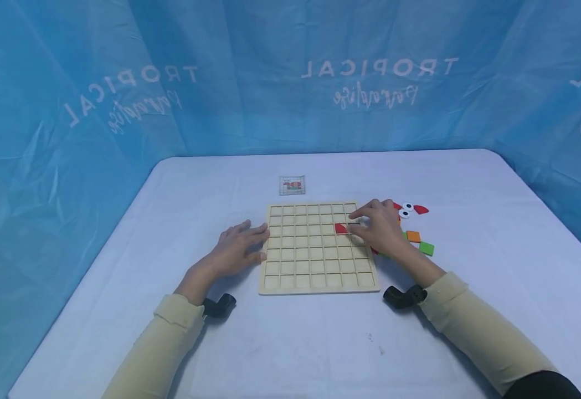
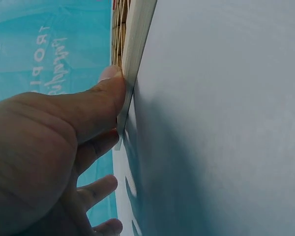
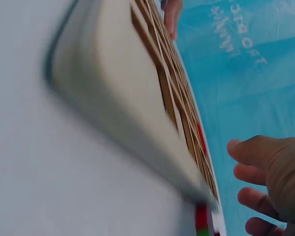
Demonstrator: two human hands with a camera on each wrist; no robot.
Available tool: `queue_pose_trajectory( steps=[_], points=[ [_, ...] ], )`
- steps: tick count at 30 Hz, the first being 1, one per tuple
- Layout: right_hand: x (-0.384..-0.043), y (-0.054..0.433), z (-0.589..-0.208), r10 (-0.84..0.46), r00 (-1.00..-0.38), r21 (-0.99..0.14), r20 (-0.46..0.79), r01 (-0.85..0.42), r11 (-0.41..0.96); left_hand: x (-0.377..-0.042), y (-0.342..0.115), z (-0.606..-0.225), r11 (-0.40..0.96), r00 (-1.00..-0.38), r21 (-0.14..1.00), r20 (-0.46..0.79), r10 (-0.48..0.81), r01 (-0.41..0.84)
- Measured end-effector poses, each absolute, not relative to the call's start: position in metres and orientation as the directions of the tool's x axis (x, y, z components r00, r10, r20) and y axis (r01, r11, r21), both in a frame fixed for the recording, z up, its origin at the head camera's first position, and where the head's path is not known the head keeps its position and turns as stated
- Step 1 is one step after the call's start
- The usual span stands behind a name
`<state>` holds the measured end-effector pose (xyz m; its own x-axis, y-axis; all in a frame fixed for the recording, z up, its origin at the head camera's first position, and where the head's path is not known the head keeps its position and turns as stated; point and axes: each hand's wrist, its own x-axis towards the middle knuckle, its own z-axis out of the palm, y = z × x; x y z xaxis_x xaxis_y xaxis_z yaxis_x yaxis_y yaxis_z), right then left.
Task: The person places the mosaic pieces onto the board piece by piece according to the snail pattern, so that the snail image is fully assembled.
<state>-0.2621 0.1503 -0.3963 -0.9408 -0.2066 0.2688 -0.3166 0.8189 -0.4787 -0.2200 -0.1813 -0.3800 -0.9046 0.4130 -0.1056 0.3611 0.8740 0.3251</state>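
A pale wooden grid board (image 1: 315, 266) lies flat on the white table. Along its left edge rests my left hand (image 1: 237, 249), with thumb and fingers spread. In the left wrist view the thumb (image 2: 105, 96) touches the board's side (image 2: 137, 44). One red piece (image 1: 340, 229) with a curved side sits in a cell towards the board's right. Just right of that piece, over the board's right edge, hovers my right hand (image 1: 382, 230). Its thumb and fingers (image 3: 255, 150) are apart in the right wrist view, and I see nothing between them.
Several loose pieces lie right of the board, partly behind the right hand: a green square (image 1: 426, 248), an orange square (image 1: 413, 236), a red curved piece (image 1: 421, 209) and white eye discs (image 1: 407, 206). A small picture card (image 1: 292, 185) lies beyond the board.
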Motion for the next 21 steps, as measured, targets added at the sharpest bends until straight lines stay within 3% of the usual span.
queue_pose_trajectory(
  steps=[21],
  points=[
    [-0.27,0.218,-0.398,0.002,-0.984,-0.458,0.178,-0.081,0.885,-0.217,-0.179,-0.381,0.884,-0.915,0.29,-0.058,0.399,0.367]
  ],
)
